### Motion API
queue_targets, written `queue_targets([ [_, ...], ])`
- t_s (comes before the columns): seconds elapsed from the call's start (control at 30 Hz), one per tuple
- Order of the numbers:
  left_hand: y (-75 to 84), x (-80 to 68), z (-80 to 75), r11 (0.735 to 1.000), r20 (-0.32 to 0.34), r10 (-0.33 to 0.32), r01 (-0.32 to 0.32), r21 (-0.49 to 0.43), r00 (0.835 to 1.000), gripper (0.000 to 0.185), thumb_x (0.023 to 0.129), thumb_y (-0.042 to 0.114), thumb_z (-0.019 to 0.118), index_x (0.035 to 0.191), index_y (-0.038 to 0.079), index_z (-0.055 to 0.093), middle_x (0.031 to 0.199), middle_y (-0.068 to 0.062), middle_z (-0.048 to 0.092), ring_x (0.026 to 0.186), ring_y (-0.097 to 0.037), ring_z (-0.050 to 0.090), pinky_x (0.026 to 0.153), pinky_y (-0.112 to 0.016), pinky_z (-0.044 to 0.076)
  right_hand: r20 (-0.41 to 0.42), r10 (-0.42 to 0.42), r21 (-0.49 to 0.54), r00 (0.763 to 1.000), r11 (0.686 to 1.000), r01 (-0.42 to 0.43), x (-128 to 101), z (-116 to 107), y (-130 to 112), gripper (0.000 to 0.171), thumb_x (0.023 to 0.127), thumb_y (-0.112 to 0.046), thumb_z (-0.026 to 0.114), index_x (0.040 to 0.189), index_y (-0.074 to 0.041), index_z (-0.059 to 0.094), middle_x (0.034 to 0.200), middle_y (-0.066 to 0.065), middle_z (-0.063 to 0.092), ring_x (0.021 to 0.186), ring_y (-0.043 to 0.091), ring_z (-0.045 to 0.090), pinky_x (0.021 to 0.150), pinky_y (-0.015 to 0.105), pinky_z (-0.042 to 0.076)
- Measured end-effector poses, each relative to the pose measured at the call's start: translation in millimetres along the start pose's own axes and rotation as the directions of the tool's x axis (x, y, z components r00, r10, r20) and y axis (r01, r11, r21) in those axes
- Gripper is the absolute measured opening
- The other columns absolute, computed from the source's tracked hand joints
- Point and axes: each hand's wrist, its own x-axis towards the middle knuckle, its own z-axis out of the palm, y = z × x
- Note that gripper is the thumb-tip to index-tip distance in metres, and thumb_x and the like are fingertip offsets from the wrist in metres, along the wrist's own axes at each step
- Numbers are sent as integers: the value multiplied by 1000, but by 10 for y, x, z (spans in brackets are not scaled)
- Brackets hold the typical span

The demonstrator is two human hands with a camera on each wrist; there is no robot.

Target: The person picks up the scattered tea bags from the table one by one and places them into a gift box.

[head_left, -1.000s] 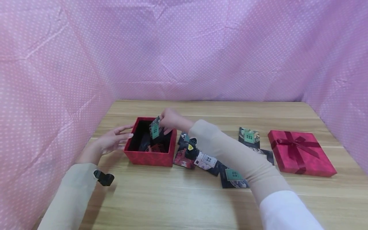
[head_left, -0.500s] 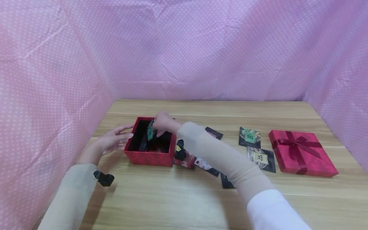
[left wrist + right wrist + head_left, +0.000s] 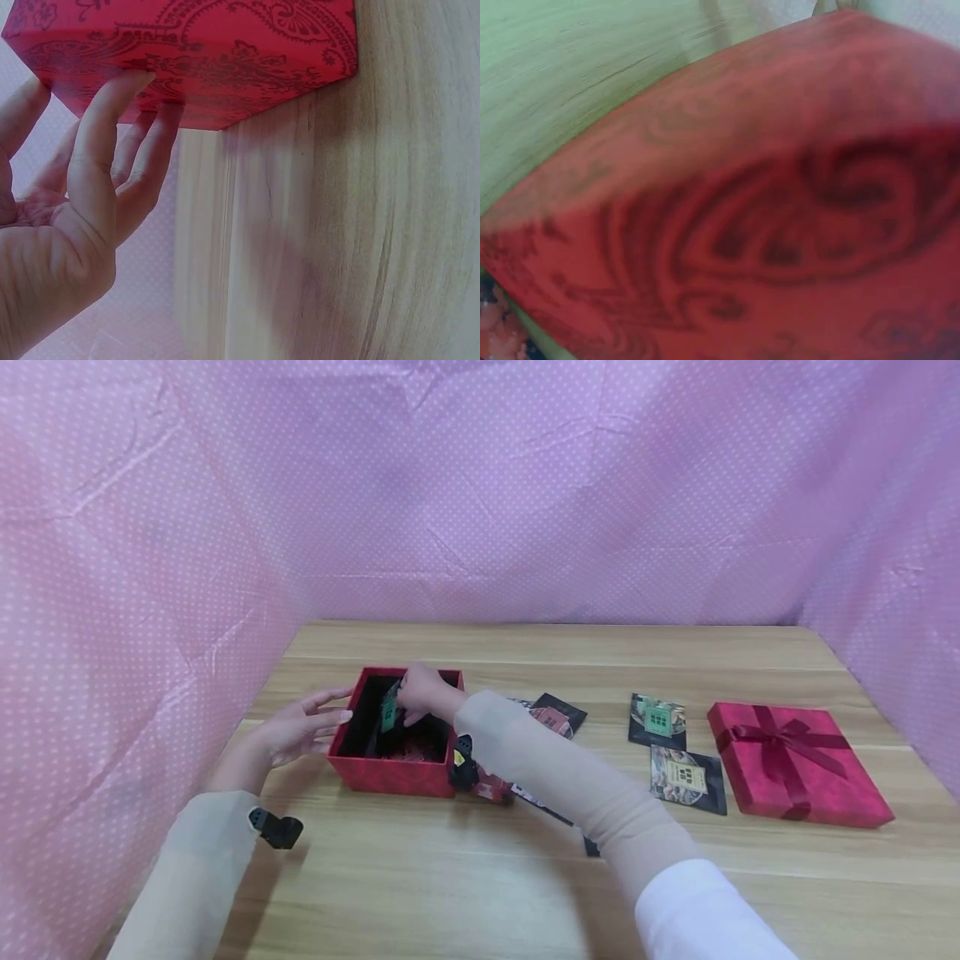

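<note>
The right sleeve partly hides several packets; the right wrist view blurs and crops the red box

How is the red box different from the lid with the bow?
The box is deep; the lid is shallow. The left hand touches the box; no hand touches the lid. The lid has a bow; the box shows none. Both are red.

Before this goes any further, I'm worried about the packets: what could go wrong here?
The green-labelled packet, pinched by the right hand inside the red box, might bend against a wall. The right sleeve crosses over other packets and could drag them. The left hand touches just one side, so the box might slide if pushed.
</note>
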Motion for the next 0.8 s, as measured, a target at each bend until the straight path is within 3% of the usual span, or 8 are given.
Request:
queue_targets([
  [0.3,-3,2,6,1000,1,-4,4,19,1000,73,97,24,54,153,9,10,136,-15,44,105,-10,59,88,-35,53,30,1,-5,1000,1000,-1,15,71,8,50,89,5,54,51,-14,27,46,2,48,73,25,71,54,25,55],
  [0.47,6,5,19,1000,6,-1,1,6,1000,71,98,22,54,152,8,11,126,-5,52,104,-10,60,88,-35,53,28,11,-56,1000,998,-9,-10,83,-19,47,89,1,57,50,-12,36,54,6,58,71,23,71,57,25,56],
  [0.6,11,5,26,1000,8,1,-1,1,1000,72,97,22,55,152,8,11,123,-2,54,104,-10,61,87,-36,54,39,6,-100,999,995,-2,-28,45,-30,34,91,-6,62,58,-4,53,69,13,68,65,21,71,58,27,57],
  [0.7,7,2,25,1000,9,1,-1,6,1000,71,97,22,55,152,8,11,124,-2,54,105,-10,60,88,-35,53,47,-4,-173,999,985,12,-55,7,-49,21,91,-11,63,73,-1,59,70,10,67,58,17,68,57,25,57],
  [0.8,-3,-8,19,1000,10,2,-2,4,1000,71,98,22,54,152,8,11,120,2,56,105,-10,60,88,-34,53,74,-40,-276,996,959,59,-121,-38,-84,26,92,-15,63,69,-4,55,58,1,54,47,10,57,52,20,53],
])
